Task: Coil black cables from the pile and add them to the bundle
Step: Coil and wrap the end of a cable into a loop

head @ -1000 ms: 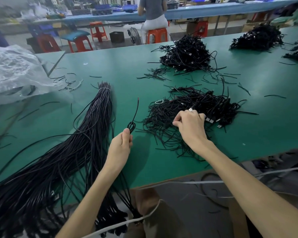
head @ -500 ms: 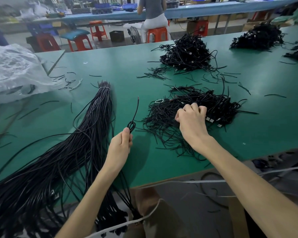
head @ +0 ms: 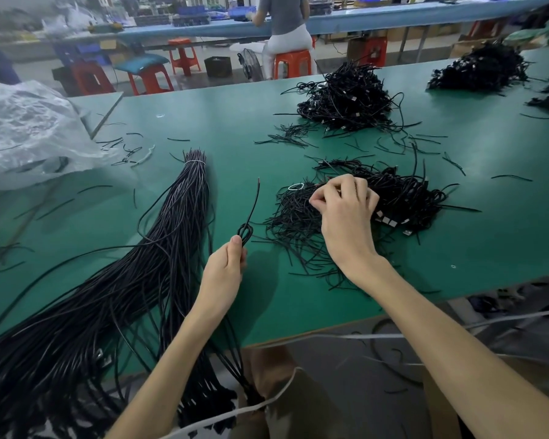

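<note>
Left hand (head: 225, 267) pinches a small coil (head: 245, 232), tail up, just right of the bundle (head: 184, 210), whose long axis runs near-left to far, so left is nearer for the add; right hand (head: 346, 217) curls fingers into the pile (head: 403, 198), can't tell if it holds anything.

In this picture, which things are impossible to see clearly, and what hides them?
Head view: whether the right hand holds anything from the pile; its own curled fingers hide this.
Head view: the bundle, near end; the bottom-left edge cuts it off.
Head view: the turns of the loop held by the left hand; too small to count.
</note>
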Demonstrator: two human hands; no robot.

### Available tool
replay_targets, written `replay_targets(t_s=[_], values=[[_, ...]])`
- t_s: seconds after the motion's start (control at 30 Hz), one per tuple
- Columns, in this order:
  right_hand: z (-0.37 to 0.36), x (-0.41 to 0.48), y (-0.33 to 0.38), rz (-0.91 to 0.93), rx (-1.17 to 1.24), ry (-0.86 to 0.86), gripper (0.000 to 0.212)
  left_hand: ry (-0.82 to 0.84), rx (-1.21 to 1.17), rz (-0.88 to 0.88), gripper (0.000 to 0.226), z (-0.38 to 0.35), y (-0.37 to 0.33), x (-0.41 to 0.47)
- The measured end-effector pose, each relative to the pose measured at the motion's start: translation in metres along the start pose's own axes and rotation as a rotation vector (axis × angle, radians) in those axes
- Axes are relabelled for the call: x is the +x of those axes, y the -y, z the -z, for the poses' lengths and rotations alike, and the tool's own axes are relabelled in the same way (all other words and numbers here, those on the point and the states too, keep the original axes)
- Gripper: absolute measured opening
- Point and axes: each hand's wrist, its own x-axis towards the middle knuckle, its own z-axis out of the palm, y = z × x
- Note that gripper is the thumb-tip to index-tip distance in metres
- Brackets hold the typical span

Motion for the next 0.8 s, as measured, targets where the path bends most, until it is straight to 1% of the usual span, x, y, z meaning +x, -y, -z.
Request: replay_targets(t_s=[0.1, 0.13, 0.2, 0.27, 0.37, 0.47, 0.5, 0.53, 0.6, 0.63, 0.73, 0.8], values=[[0.0, -0.006, 0.017, -0.053, 0.365, 0.11, 0.006, -0.006, 0.003, -0.011, 0.049, -0.001, 0.002, 0.0], [-0.002, -0.01, 0.022, -0.035, 0.409, 0.122, 0.006, -0.004, 0.001, -0.015, 0.049, -0.001, 0.002, 0.0], [-0.008, -0.017, 0.029, 0.055, 0.261, 0.09, 0.005, -0.007, -0.008, -0.022, 0.049, -0.002, 0.002, 0.0], [-0.015, -0.019, 0.027, 0.069, 0.158, 0.108, 0.007, -0.026, -0.01, -0.009, 0.048, -0.002, 0.003, 0.001], [-0.02, -0.02, 0.028, -0.008, 0.211, 0.176, 0.009, -0.038, -0.008, -0.001, 0.048, -0.002, 0.005, 0.002], [-0.021, -0.025, 0.034, 0.011, 0.257, 0.153, 0.008, -0.031, 0.002, -0.012, 0.048, -0.002, 0.004, 0.003], [-0.021, -0.027, 0.037, 0.007, 0.303, 0.174, 0.007, -0.023, 0.009, -0.016, 0.048, -0.002, 0.004, 0.003], [-0.02, -0.028, 0.04, -0.044, 0.42, 0.224, 0.006, -0.018, 0.018, -0.022, 0.048, -0.002, 0.004, 0.003], [-0.019, -0.03, 0.049, -0.204, 0.734, 0.356, 0.002, -0.015, 0.039, -0.03, 0.049, -0.003, 0.007, 0.003], [-0.02, -0.033, 0.053, -0.268, 0.828, 0.382, 0.004, -0.018, 0.049, -0.029, 0.05, -0.003, 0.007, 0.003], [-0.027, -0.041, 0.063, -0.381, 0.907, 0.4, 0.016, -0.022, 0.07, -0.032, 0.049, -0.003, 0.008, 0.003], [-0.031, -0.043, 0.066, -0.42, 0.932, 0.395, 0.021, -0.022, 0.059, -0.028, 0.049, -0.003, 0.007, 0.003]])
